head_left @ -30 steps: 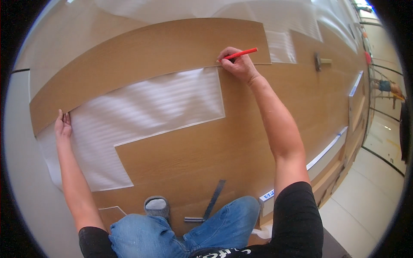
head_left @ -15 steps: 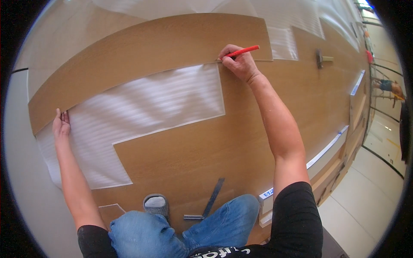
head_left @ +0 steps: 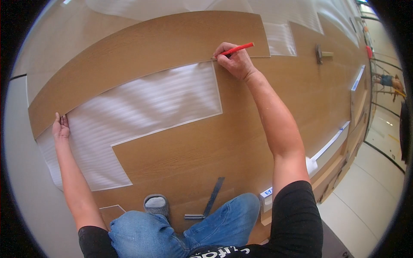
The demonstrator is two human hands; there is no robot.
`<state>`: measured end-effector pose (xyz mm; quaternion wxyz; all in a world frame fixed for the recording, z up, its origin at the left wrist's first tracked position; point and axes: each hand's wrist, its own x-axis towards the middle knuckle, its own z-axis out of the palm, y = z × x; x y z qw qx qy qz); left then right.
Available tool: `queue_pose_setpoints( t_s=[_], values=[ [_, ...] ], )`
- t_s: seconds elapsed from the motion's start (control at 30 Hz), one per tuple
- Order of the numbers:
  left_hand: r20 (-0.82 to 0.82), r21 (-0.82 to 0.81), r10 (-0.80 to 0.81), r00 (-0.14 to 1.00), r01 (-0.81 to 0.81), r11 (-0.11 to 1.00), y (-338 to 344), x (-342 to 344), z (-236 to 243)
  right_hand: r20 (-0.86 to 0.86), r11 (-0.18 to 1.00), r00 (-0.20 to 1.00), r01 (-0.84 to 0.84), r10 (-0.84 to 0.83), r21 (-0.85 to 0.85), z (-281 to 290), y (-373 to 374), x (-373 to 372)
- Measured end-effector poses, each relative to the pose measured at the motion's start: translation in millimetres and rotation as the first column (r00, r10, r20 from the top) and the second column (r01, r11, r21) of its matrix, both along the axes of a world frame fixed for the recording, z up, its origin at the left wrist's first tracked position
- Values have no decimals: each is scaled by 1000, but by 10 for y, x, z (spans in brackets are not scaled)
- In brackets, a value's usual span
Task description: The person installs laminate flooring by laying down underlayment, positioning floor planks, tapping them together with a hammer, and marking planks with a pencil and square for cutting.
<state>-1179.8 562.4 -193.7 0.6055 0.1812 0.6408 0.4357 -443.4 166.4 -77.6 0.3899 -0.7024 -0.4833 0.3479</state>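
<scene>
A long brown wood-look floor plank [head_left: 146,47] lies across a white foam underlay sheet [head_left: 159,99] and the laid brown flooring [head_left: 193,142]. At the plank's near edge, toward its left end, my left hand [head_left: 61,127] has its fingers closed on the edge; some fingertips are hidden. My right hand [head_left: 234,62] is closed round a red carpenter's pencil [head_left: 243,47], held slanted. The pencil's writing end is at the plank's near edge, by the corner where underlay and laid flooring meet; the tip itself is hidden by my fingers.
A hammer [head_left: 319,54] lies on the flooring at the far right. A sliding bevel [head_left: 213,198] lies by my knee. Stacked planks and boxes [head_left: 331,146] line the right side, with pale tiles [head_left: 370,180] beyond. A person [head_left: 389,81] is at the far right edge.
The view has shifted slightly, and the pencil's slant is a little different. Both hands keep nearly the same places on the plank.
</scene>
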Motion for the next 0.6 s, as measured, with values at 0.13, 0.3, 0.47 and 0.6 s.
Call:
queue_pose_setpoints(
  t_s=[0.13, 0.3, 0.47, 0.6],
  values=[
    [-27, -21, 6, 1000, -7, 1000, 10, -31, 38, 27, 1000, 1000, -10, 9, 17, -15, 13, -8],
    [-30, -4, 22, 999, -22, 1000, 15, -13, 84, 38, 999, 999, -5, 4, 36, -53, 20, -11],
    [-20, -5, 13, 1000, -14, 1000, -145, 279, 105, 8, 1000, 1000, 11, -11, -2, -24, -14, -14],
    [-5, -1, 17, 1000, -17, 1000, -296, 468, 27, -55, 999, 998, 30, -31, -18, 16, -63, 24]
  ],
)
